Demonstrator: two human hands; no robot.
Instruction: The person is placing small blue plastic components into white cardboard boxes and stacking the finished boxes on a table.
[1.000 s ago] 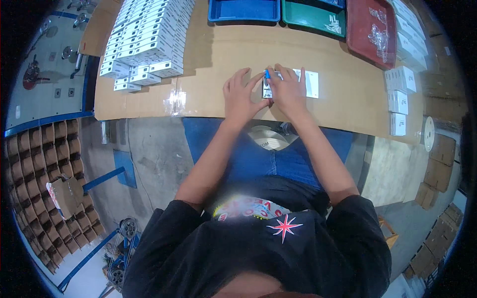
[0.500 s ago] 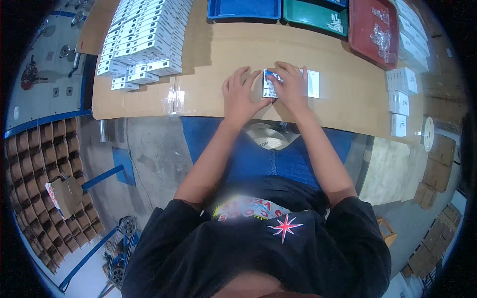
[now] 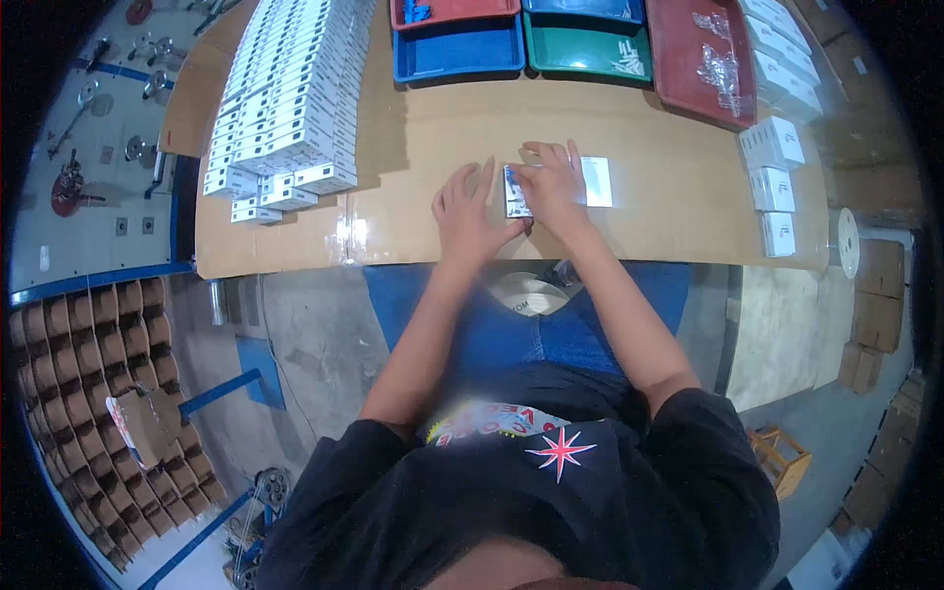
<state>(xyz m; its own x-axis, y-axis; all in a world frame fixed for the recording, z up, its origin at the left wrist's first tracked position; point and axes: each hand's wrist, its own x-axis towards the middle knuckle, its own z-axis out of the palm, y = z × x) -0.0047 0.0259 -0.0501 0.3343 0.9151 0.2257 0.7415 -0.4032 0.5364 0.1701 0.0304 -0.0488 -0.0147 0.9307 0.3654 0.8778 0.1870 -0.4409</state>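
A small white box with dark print lies on the cardboard-covered table in front of me. A bright white flap or sheet shows on its right side; my hand hides how the two join. My right hand lies over the box, thumb and fingers bent round a small blue piece at the box's far left part, mostly covered. My left hand stands just left of the box, fingers spread, its thumb reaching to the box's near edge by a small dark object.
Stacked white boxes stand at the left. Behind are a blue tray, a green tray with white parts, and a dark red tray with clear packets. More white boxes line the right edge.
The view has shifted, so the table and trays sit lower in the picture. My right thumb and fingers have moved slightly toward the box's left edge; my left hand stays beside it.
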